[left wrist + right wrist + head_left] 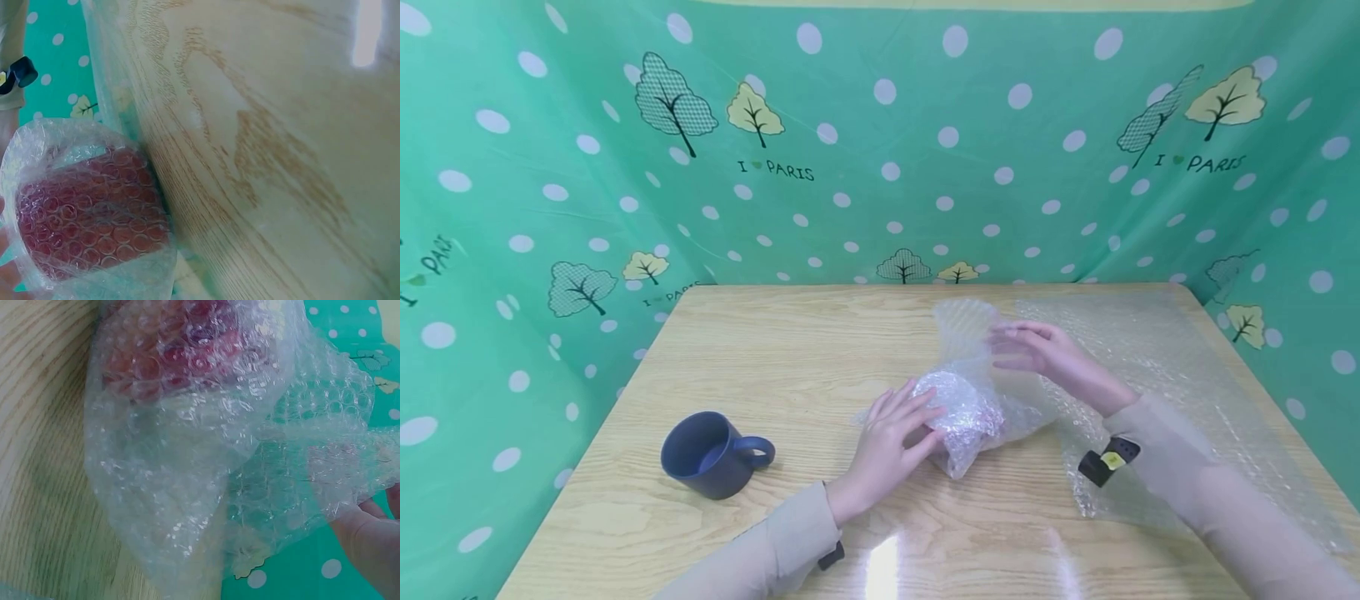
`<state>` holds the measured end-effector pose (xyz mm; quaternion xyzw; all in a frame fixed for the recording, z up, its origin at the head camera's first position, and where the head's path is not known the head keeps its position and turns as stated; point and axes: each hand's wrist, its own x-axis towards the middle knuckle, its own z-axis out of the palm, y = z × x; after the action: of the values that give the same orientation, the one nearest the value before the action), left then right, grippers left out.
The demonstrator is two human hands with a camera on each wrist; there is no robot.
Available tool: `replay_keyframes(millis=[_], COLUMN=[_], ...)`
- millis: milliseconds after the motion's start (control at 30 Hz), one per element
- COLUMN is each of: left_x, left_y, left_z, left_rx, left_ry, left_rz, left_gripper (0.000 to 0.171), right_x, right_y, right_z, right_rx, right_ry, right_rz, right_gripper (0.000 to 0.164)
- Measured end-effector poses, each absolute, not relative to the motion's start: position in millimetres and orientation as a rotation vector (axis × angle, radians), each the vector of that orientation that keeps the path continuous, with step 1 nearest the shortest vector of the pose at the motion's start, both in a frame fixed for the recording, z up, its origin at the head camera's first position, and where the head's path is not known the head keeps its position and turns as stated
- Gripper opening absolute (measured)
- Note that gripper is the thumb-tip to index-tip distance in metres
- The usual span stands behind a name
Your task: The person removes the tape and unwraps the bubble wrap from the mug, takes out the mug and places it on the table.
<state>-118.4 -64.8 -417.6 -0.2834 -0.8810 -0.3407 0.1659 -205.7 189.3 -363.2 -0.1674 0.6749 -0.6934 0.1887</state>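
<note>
A reddish object (pixel 94 212), its kind blurred by the wrap, lies bundled in clear bubble wrap (pixel 958 417) on the table. My left hand (pixel 891 442) rests against the bundle's left side, fingers spread and fairly straight over the wrap. At the bundle's upper right, my right hand (pixel 1037 354) holds a loose flap of the bubble wrap (pixel 281 481) between thumb and fingers. Some of its fingertips show through the film. This flap stands up from the bundle and reaches toward the table's back.
A dark blue mug (pixel 707 457) stands upright at the left, its handle toward the right. A large flat sheet of bubble wrap (pixel 1180 400) covers the right part of the wooden table (pixel 775 333). Green dotted cloth (pixel 865 158) hangs behind and at both sides.
</note>
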Motion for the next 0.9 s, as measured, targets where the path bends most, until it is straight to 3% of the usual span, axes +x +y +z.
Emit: replay_keyframes(millis=[200,900], left_x=[-118.3,-117.7], left_y=[-64.8,-64.8], left_z=[-417.4,-418.7], left_rx=[-0.799,-0.809], left_ry=[-2.515,-2.499], left_rz=[-0.965,-0.958], left_gripper=[0.028,0.028], right_x=[-212.5,-231.8], right_y=[189.2,203.5], right_z=[-361.6,-364.4], right_rx=[-0.456,-0.285], right_ry=[1.825,1.817], right_rz=[-2.027,-2.056], right_gripper=[0.021,0.019])
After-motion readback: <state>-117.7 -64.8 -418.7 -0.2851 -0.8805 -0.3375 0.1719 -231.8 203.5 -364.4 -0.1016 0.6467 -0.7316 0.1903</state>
